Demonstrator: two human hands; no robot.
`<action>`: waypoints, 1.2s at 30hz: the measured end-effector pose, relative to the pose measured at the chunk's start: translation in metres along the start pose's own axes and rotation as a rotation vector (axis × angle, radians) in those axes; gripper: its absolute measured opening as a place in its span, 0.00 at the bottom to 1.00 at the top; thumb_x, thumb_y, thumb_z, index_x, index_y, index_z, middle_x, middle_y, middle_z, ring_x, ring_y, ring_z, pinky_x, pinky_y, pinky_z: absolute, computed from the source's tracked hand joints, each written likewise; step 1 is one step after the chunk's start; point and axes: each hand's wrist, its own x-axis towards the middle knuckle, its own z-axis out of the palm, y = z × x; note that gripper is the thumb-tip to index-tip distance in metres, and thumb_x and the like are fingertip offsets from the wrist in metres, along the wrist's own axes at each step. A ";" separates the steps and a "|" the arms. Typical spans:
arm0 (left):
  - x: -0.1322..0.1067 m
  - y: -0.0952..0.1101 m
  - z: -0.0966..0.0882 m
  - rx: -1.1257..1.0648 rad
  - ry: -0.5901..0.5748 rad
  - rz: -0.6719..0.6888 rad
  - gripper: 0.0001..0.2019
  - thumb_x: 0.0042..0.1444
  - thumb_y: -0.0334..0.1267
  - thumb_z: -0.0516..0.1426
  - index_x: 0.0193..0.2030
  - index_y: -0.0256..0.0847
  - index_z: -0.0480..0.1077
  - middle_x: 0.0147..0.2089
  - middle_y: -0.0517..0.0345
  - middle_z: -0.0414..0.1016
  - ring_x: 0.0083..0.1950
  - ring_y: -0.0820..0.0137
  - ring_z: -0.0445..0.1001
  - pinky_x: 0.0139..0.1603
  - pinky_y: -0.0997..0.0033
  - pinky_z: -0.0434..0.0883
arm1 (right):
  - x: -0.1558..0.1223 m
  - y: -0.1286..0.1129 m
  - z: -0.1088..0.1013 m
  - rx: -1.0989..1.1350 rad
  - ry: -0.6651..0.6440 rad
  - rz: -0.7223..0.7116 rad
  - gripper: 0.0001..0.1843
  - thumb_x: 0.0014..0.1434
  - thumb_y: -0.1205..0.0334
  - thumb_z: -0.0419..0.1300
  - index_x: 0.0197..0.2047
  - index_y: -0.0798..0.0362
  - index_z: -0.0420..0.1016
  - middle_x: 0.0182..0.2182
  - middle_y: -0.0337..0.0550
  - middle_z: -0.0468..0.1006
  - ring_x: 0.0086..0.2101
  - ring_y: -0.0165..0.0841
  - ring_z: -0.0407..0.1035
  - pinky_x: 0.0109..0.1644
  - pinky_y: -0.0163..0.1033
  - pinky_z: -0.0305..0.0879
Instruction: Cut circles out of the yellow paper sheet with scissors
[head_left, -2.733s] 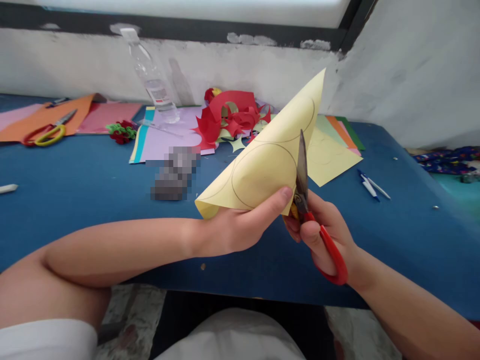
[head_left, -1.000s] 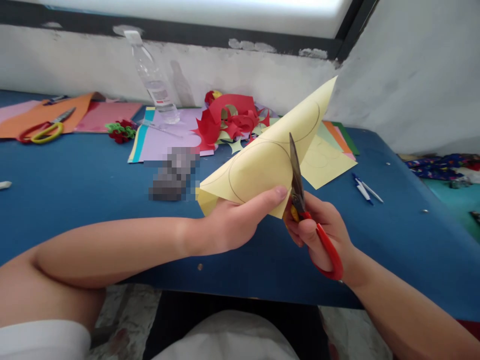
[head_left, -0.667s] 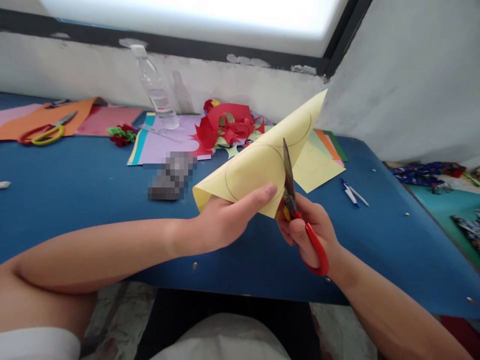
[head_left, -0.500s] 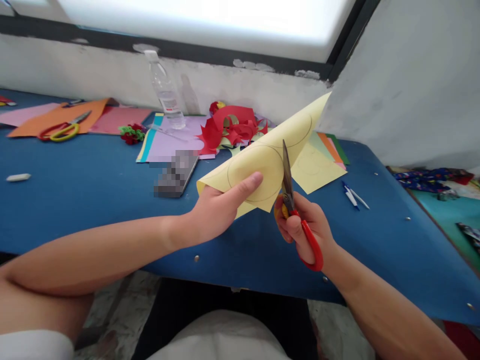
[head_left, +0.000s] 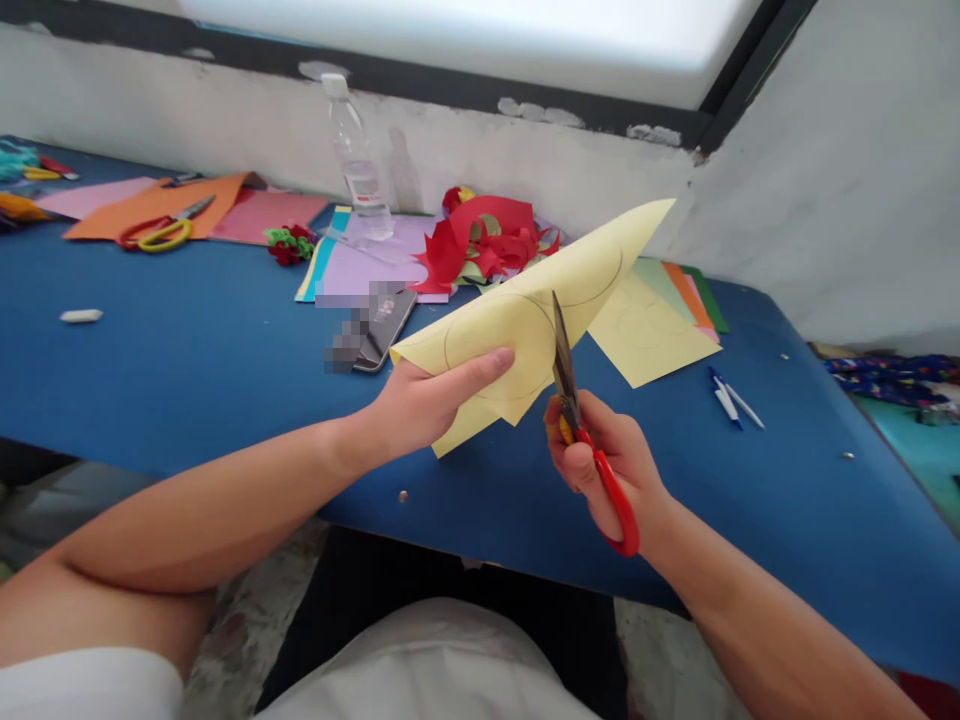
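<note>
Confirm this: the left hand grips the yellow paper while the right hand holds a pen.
What the right hand holds is wrong: the head view shows scissors there. The left hand does grip the yellow paper.

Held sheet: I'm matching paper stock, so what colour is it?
The held sheet is pale yellow, seen best in the head view.

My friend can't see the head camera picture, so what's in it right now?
A left hand holds yellow paper with circles drawn on it, and a right hand holds red-handled scissors at its edge. Behind, on a blue table, are red paper scraps and a water bottle.
</note>
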 end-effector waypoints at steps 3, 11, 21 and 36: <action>0.002 0.000 -0.005 0.040 -0.025 0.027 0.18 0.65 0.44 0.79 0.59 0.43 0.91 0.61 0.52 0.95 0.67 0.46 0.91 0.71 0.50 0.89 | -0.002 -0.001 -0.002 0.016 -0.034 0.020 0.31 0.80 0.25 0.64 0.52 0.48 0.77 0.28 0.31 0.70 0.23 0.29 0.60 0.24 0.35 0.57; 0.006 0.004 -0.009 0.206 -0.094 0.174 0.17 0.68 0.51 0.76 0.58 0.46 0.91 0.65 0.52 0.93 0.71 0.47 0.89 0.78 0.48 0.85 | -0.003 -0.012 -0.003 0.073 -0.059 0.108 0.33 0.77 0.24 0.66 0.54 0.48 0.78 0.30 0.32 0.70 0.25 0.30 0.60 0.25 0.37 0.60; 0.011 0.010 -0.017 0.377 -0.083 0.210 0.13 0.63 0.50 0.77 0.52 0.53 0.93 0.59 0.52 0.94 0.70 0.44 0.88 0.80 0.46 0.81 | -0.003 -0.011 -0.003 0.098 -0.056 0.128 0.31 0.77 0.25 0.68 0.52 0.48 0.79 0.29 0.32 0.70 0.24 0.29 0.59 0.25 0.38 0.58; 0.005 0.013 -0.016 0.262 -0.023 0.102 0.15 0.61 0.52 0.80 0.51 0.52 0.94 0.58 0.51 0.94 0.71 0.40 0.87 0.79 0.40 0.82 | -0.002 -0.016 -0.002 0.090 -0.033 0.134 0.31 0.75 0.26 0.70 0.49 0.49 0.81 0.28 0.33 0.70 0.24 0.29 0.60 0.24 0.38 0.59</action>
